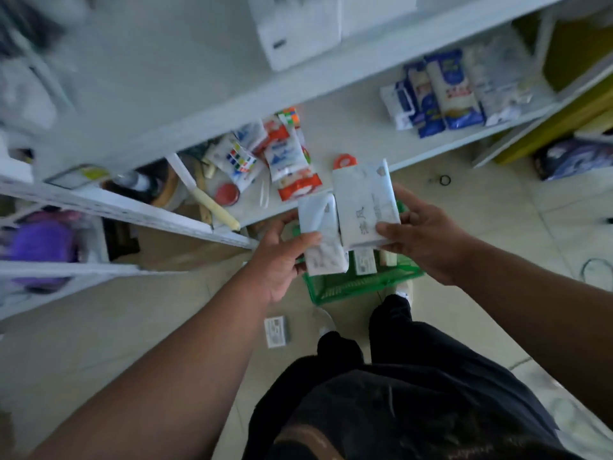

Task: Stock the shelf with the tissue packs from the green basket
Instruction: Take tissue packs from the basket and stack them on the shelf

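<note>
My left hand (282,257) grips a pale blue-white tissue pack (321,234) by its left edge. My right hand (421,234) holds a second, larger tissue pack (363,204) with printed characters, thumb on its front. Both packs are held side by side above the green basket (358,283), which stands on the floor below them; a few small packs (365,262) show inside it. The white shelf (348,134) lies just beyond the packs, with blue and white tissue packs (441,91) standing at its right end.
The shelf's left part holds red-white packets (292,161), puzzle cubes (242,161), a red lid (227,194) and a knife-like tool (205,194). A lower rack (66,227) juts out at the left. A small white box (277,332) lies on the tiled floor by my feet.
</note>
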